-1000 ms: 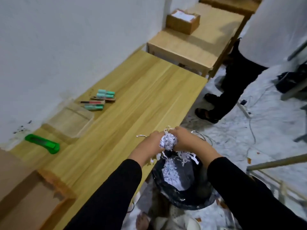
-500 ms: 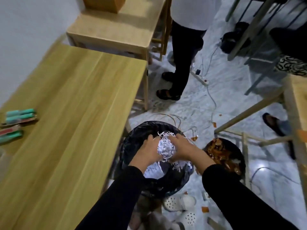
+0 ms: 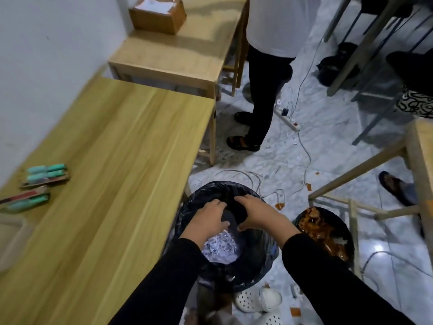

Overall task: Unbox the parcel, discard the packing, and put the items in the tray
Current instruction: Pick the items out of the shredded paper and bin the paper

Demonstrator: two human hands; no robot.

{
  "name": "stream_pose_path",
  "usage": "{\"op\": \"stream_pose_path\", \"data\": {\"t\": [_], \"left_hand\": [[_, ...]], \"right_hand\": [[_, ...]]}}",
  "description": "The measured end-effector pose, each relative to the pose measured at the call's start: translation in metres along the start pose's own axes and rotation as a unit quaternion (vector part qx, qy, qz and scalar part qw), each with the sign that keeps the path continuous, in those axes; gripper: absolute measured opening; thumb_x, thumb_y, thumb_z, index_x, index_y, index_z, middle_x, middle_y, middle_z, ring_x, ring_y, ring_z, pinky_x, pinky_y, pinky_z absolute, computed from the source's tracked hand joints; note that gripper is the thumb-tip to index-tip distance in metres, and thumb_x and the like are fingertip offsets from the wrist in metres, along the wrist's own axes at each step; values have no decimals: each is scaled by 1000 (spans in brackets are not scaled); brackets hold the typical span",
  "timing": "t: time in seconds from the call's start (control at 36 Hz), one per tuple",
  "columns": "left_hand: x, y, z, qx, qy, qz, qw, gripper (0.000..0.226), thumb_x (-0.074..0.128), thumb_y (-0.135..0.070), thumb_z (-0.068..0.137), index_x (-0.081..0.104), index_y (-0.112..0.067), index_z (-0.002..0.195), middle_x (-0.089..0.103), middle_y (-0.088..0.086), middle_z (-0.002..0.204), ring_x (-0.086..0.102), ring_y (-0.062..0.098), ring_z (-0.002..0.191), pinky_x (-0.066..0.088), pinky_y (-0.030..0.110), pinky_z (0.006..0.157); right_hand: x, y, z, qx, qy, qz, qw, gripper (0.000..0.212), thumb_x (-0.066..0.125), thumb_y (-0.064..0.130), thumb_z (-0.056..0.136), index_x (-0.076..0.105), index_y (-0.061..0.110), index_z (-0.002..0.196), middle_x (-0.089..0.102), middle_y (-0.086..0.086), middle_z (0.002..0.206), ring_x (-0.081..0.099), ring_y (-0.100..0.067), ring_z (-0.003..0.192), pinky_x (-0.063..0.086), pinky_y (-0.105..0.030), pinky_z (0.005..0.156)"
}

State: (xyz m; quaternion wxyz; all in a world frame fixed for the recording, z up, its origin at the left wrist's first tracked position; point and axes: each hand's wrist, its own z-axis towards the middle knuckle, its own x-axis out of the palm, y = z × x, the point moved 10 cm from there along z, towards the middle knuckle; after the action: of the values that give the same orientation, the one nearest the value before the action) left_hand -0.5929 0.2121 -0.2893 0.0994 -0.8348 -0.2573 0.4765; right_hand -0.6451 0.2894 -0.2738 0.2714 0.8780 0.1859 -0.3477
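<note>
My left hand (image 3: 207,219) and my right hand (image 3: 255,213) hover over the mouth of a bin lined with a black bag (image 3: 201,193), fingers apart, holding nothing. White shredded paper packing (image 3: 220,246) lies inside the bin below my hands. On the wooden table (image 3: 121,165) at the left lie several teal tubes and slim packs (image 3: 45,173). The clear tray (image 3: 11,233) shows only as a corner at the left edge.
A second bin (image 3: 325,233) with brown scraps stands to the right. A person in a white top stands by the far table (image 3: 178,50), which carries a cardboard box (image 3: 157,16). Cables and a power strip (image 3: 288,119) lie on the floor. White clogs (image 3: 260,300) sit below the bin.
The wad of shredded paper left my hands and dropped into the bin. Both hands opened and moved slightly apart.
</note>
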Motion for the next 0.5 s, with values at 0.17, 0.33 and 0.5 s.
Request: {"op": "stream_pose_path", "data": {"t": [0.17, 0.33, 0.5], "left_hand": [[-80, 8, -31, -16, -97, -9, 995, 52, 56, -33, 90, 43, -10, 135, 46, 8, 134, 45, 27, 124, 41, 39, 100], [-159, 61, -110, -86, -225, -69, 968, 50, 46, -34, 95, 38, -13, 140, 39, 5, 144, 38, 22, 131, 35, 37, 106], [-176, 153, -232, -219, -354, -110, 902, 48, 45, -36, 96, 42, -13, 138, 44, 4, 141, 40, 20, 131, 34, 35, 108]], "right_hand": [[-61, 59, -4, -52, -44, -38, 997, 83, 79, 28, 67, 37, 15, 137, 43, -9, 138, 43, -27, 127, 41, -40, 102], [-100, 165, -6, -139, -60, -99, 983, 71, 65, 28, 84, 27, 18, 144, 35, -8, 145, 38, -25, 131, 42, -38, 101], [-67, 304, -15, -254, -48, -129, 957, 65, 59, 33, 88, 28, 21, 144, 30, -8, 151, 36, -25, 134, 37, -39, 106]]}}
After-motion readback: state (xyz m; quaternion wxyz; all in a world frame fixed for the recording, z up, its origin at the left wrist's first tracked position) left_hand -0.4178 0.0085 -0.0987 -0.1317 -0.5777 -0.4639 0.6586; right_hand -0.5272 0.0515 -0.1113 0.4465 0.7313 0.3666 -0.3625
